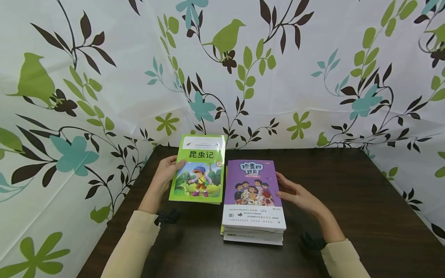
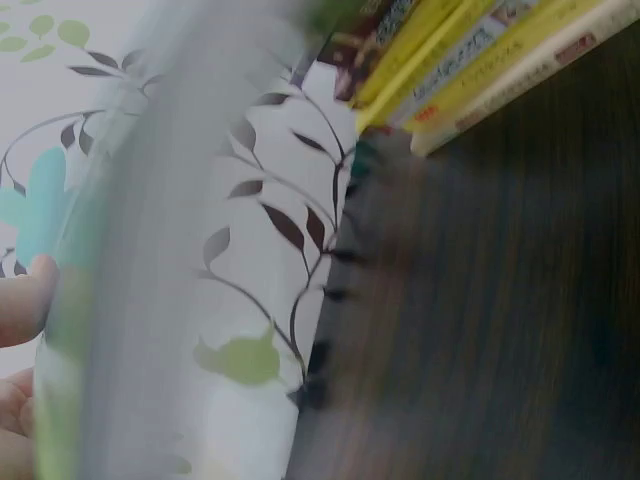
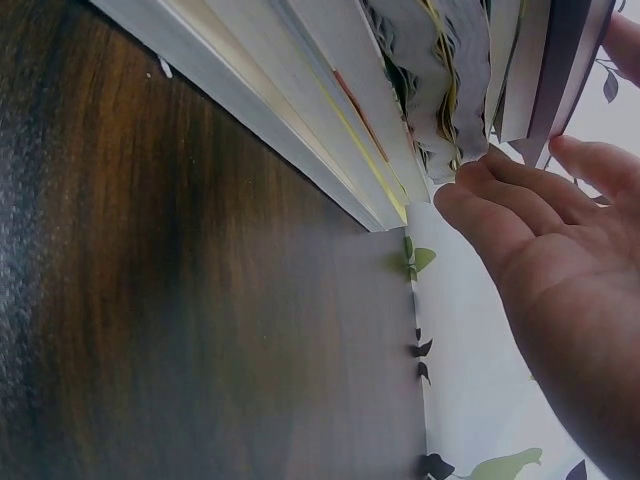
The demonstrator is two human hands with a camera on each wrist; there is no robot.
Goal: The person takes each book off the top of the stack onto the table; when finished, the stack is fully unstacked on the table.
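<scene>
My left hand [image 1: 167,172] grips a green book [image 1: 203,162] by its left edge, thumb on the cover. The cover pictures a child in a blue cap. In the left wrist view this book is a blurred pale slab, raised from the table. Right of it stands a stack of books [image 1: 253,238], with a purple book [image 1: 229,193] on top. My right hand [image 1: 300,199] touches the stack's right side. In the right wrist view, its fingers rest against the page edges, some wavy, and lie near the top book's edge.
The stack stands on a dark wooden table [image 1: 347,185]. Behind and beside the table hangs a white cloth [image 1: 121,104] printed with birds, leaves and flowers. Dark bands are on both wrists. Yellow spines [image 2: 450,50] show on the stack's left side.
</scene>
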